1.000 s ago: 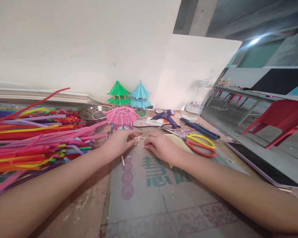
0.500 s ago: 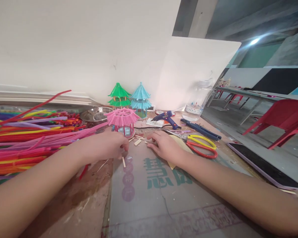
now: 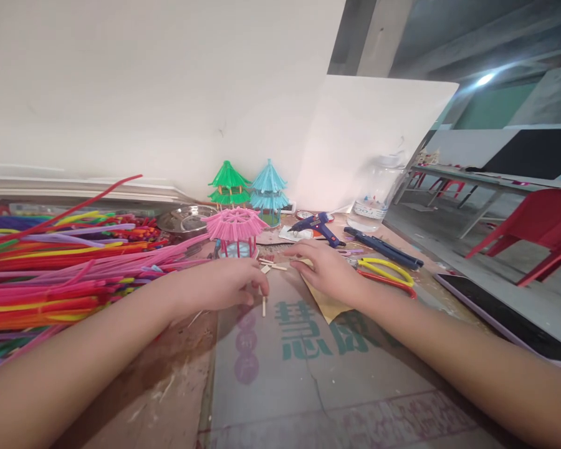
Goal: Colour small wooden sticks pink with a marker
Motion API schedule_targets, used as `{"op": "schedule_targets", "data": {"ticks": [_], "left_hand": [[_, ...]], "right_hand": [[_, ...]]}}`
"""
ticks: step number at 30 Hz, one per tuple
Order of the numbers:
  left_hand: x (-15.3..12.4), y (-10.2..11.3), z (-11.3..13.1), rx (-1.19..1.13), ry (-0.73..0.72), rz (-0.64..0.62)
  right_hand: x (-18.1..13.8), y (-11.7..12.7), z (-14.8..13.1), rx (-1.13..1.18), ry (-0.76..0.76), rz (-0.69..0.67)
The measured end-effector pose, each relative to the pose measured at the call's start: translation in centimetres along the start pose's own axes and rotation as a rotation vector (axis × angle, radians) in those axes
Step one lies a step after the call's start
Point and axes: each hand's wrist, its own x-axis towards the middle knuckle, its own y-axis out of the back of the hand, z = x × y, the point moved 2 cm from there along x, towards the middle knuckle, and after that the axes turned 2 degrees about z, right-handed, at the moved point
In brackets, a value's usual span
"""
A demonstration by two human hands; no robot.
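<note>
My left hand (image 3: 224,284) rests on the grey mat (image 3: 308,374), fingers curled, its fingertips pinching the top of a short wooden stick (image 3: 263,304). My right hand (image 3: 325,268) lies palm down with fingers stretched toward more small wooden sticks (image 3: 272,266) scattered ahead of it. Just behind both hands stands a small pink pavilion (image 3: 236,229) made of pipe cleaners.
A big heap of coloured pipe cleaners (image 3: 60,262) fills the left. Green (image 3: 228,184) and blue (image 3: 268,189) pavilions stand by the wall beside a metal bowl (image 3: 184,218). A glue gun (image 3: 315,227), yellow-red scissors (image 3: 386,271), blue pliers (image 3: 383,247), a jar (image 3: 374,193) and a phone (image 3: 505,312) lie right.
My left hand drew back from the sticks near the pavilion and took hold of the lone stick on the mat. My right hand shifted slightly right and flattened.
</note>
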Motion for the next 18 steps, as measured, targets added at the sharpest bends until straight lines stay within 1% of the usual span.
{"op": "schedule_targets", "data": {"ticks": [1, 3, 5, 7, 9, 11, 13, 14, 16, 18], "left_hand": [[0.1, -0.3, 0.2, -0.018, -0.052, -0.023], [0.5, -1.0, 0.2, -0.031, -0.114, -0.006], [1.0, -1.7, 0.0, -0.037, -0.129, 0.038], [1.2, -1.8, -0.1, -0.065, -0.115, 0.083], [1.0, -1.2, 0.2, -0.187, -0.077, 0.132], [0.4, 0.1, 0.9, -0.426, -0.059, 0.186], [-0.5, 1.6, 2.0, -0.680, -0.125, 0.227], [-0.9, 2.2, 2.6, -0.758, -0.156, 0.252], [-1.6, 3.2, 3.5, -0.838, -0.180, 0.290], [-2.1, 3.7, 3.9, -0.860, -0.177, 0.310]], "right_hand": [[0.0, 0.2, 0.1, -0.027, -0.004, -0.020], [0.0, 0.5, 0.1, -0.107, -0.027, -0.100], [0.0, 0.9, 0.2, -0.211, -0.072, -0.214], [0.0, 1.6, 0.5, -0.302, -0.135, -0.320], [0.1, 2.4, 0.8, -0.343, -0.195, -0.386], [0.3, 3.1, 1.1, -0.335, -0.239, -0.415], [0.4, 3.7, 1.2, -0.303, -0.255, -0.416], [0.5, 3.9, 1.2, -0.288, -0.254, -0.408], [0.6, 4.3, 1.1, -0.273, -0.249, -0.393], [0.7, 4.5, 0.8, -0.272, -0.258, -0.393]]}}
